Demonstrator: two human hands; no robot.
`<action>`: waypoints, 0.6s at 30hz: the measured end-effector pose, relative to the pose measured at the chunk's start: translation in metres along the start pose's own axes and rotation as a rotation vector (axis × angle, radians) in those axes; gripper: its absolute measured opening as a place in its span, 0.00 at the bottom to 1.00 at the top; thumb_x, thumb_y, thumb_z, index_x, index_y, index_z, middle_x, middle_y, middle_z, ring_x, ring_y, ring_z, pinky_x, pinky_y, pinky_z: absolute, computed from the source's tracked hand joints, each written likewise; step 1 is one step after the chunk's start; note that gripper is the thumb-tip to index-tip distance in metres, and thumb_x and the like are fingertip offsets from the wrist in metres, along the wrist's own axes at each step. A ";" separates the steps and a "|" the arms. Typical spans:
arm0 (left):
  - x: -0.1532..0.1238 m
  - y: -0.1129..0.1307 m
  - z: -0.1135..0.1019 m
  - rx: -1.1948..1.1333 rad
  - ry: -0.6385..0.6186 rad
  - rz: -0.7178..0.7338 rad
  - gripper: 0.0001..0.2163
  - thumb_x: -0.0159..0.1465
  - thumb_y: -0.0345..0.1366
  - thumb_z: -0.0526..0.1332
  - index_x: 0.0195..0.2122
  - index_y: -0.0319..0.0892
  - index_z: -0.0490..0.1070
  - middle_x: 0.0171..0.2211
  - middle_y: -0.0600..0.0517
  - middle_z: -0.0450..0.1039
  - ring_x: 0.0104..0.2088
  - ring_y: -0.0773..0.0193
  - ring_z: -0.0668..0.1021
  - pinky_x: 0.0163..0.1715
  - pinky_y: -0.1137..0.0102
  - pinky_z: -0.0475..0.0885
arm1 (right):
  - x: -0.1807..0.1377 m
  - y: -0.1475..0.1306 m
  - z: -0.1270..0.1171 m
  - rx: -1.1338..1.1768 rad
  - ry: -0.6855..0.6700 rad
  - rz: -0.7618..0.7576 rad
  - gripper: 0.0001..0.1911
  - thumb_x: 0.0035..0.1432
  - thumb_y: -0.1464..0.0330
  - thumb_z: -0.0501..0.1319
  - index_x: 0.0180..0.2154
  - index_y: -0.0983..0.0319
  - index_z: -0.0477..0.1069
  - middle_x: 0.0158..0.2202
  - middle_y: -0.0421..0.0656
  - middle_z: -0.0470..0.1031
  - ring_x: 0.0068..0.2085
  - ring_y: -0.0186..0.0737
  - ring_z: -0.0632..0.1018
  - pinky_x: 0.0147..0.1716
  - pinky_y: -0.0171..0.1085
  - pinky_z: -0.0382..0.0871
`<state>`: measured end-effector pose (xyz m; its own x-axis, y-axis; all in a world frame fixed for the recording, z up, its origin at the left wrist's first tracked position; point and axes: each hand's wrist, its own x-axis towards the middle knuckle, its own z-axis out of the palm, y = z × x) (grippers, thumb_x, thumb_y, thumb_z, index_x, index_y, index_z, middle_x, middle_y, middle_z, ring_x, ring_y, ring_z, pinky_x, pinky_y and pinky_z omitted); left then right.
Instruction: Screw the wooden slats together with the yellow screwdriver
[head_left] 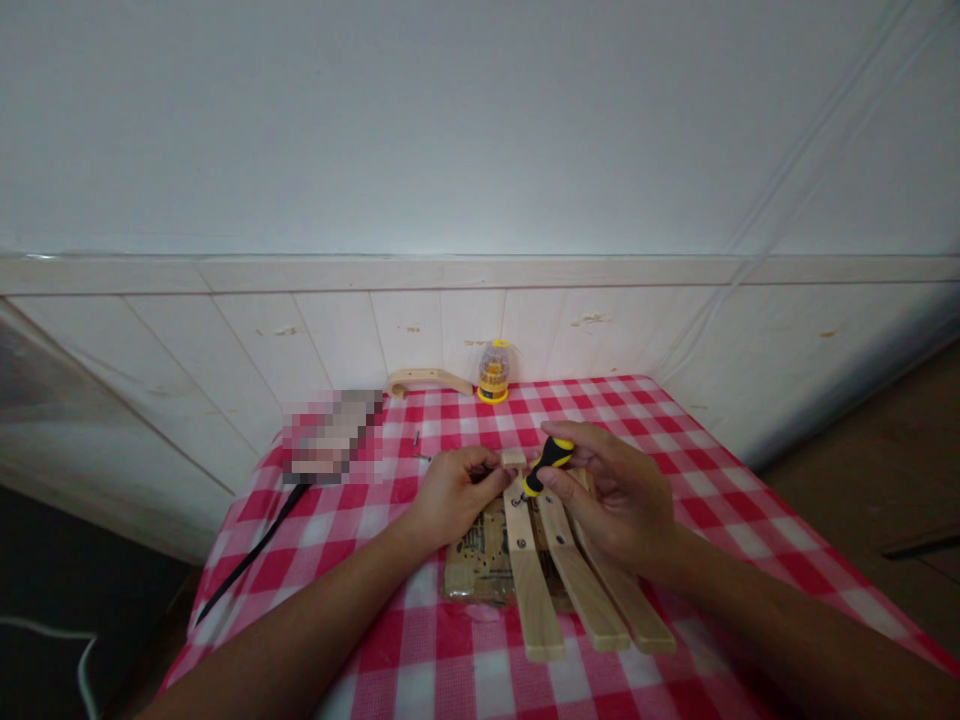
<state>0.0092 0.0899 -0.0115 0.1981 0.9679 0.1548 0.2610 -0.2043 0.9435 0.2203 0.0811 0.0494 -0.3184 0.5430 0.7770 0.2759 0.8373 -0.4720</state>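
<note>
My right hand (626, 495) is closed around a black and yellow screwdriver (551, 462). The screwdriver leans, its lower end over a dark-ringed hole near the top of the leftmost curved wooden piece (534, 590). My left hand (456, 492) has its fingers pinched at the upper left edge of that same piece; the fingertips are partly hidden. Two similar wooden pieces, a middle one (592, 590) and a right one (637, 610), lie alongside. All three rest on a tape-wrapped cardboard slab (465, 575), their near ends reaching past it.
A red and white checked cloth (360, 620) covers the table. By the wall stand a yellow-based clear bit case (493, 375) and another curved wooden piece (431, 378). Small metal parts (417, 440) lie left of centre. A pixelated object (334, 435) with a black strap (259, 550) is farther left.
</note>
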 end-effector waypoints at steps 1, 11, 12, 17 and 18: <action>0.000 0.000 0.000 0.005 -0.003 0.006 0.14 0.66 0.46 0.64 0.31 0.41 0.79 0.26 0.52 0.79 0.27 0.63 0.76 0.27 0.71 0.67 | -0.001 -0.001 -0.001 0.031 0.002 0.002 0.21 0.67 0.74 0.67 0.59 0.53 0.76 0.43 0.44 0.86 0.38 0.42 0.87 0.39 0.38 0.85; -0.001 -0.001 -0.002 -0.009 -0.014 0.008 0.13 0.67 0.46 0.65 0.35 0.41 0.82 0.31 0.50 0.84 0.32 0.59 0.81 0.33 0.69 0.74 | 0.002 -0.017 -0.004 0.087 -0.101 -0.107 0.23 0.65 0.77 0.66 0.59 0.55 0.76 0.45 0.46 0.87 0.38 0.42 0.87 0.39 0.38 0.85; -0.001 -0.001 -0.002 0.004 -0.015 0.014 0.13 0.67 0.45 0.65 0.34 0.41 0.82 0.31 0.50 0.84 0.32 0.59 0.81 0.33 0.69 0.74 | 0.003 -0.017 -0.004 0.081 -0.111 -0.114 0.23 0.64 0.77 0.66 0.59 0.55 0.76 0.45 0.46 0.87 0.39 0.42 0.88 0.39 0.39 0.85; 0.000 0.000 -0.004 0.093 -0.016 0.064 0.12 0.68 0.41 0.64 0.29 0.42 0.79 0.27 0.51 0.81 0.31 0.59 0.81 0.35 0.68 0.75 | 0.006 -0.021 -0.007 0.101 -0.163 -0.144 0.25 0.62 0.79 0.63 0.58 0.55 0.76 0.45 0.46 0.87 0.44 0.44 0.89 0.45 0.39 0.85; 0.000 0.000 -0.004 0.102 -0.014 0.073 0.12 0.68 0.40 0.64 0.30 0.42 0.79 0.28 0.51 0.81 0.31 0.59 0.81 0.35 0.68 0.75 | 0.007 -0.021 -0.008 0.104 -0.179 -0.142 0.25 0.62 0.79 0.63 0.58 0.55 0.76 0.45 0.46 0.87 0.45 0.44 0.89 0.45 0.39 0.85</action>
<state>0.0055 0.0902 -0.0102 0.2327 0.9479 0.2174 0.3402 -0.2888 0.8949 0.2193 0.0664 0.0677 -0.5054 0.4141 0.7570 0.1248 0.9031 -0.4108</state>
